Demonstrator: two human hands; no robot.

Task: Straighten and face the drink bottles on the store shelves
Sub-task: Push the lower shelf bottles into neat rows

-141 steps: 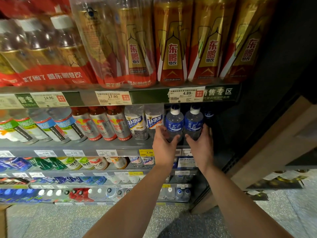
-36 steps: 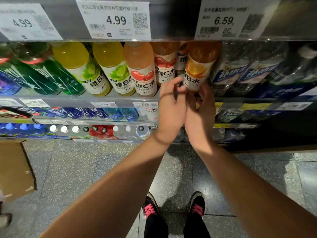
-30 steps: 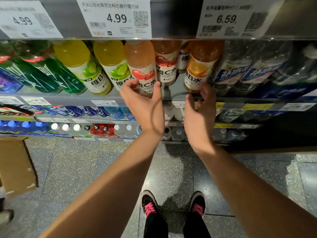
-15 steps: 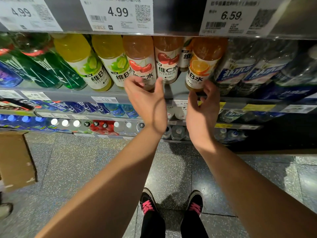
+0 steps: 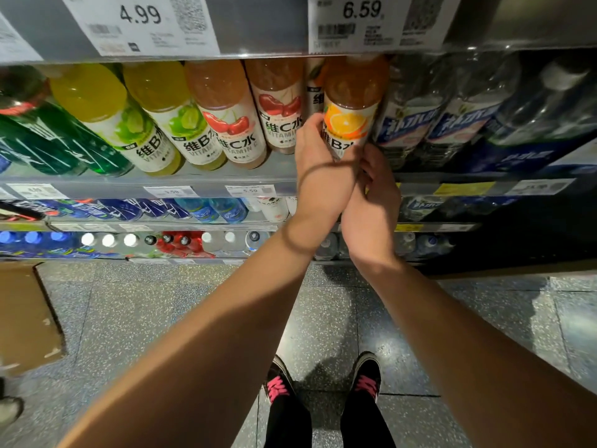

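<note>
An orange vitamin drink bottle (image 5: 350, 105) with an orange slice on its label stands at the front of a grey shelf (image 5: 155, 181). My left hand (image 5: 318, 163) grips its lower left side, fingers curled round the label. My right hand (image 5: 376, 189) holds the bottle's base from the right. To its left stand two cherry-label bottles (image 5: 226, 114) and two yellow-green lime-label bottles (image 5: 155, 108). Their labels face forward.
Clear bottles with blue labels (image 5: 410, 118) fill the shelf to the right, green bottles (image 5: 48, 140) the far left. Price tags (image 5: 142, 24) hang on the shelf edge above. Lower shelves hold more bottles (image 5: 181, 242). A cardboard sheet (image 5: 26, 318) lies on the floor, left.
My left hand moved right from the cherry-label bottle to the orange bottle and took hold of it. My right hand closed in on the same bottle's base.
</note>
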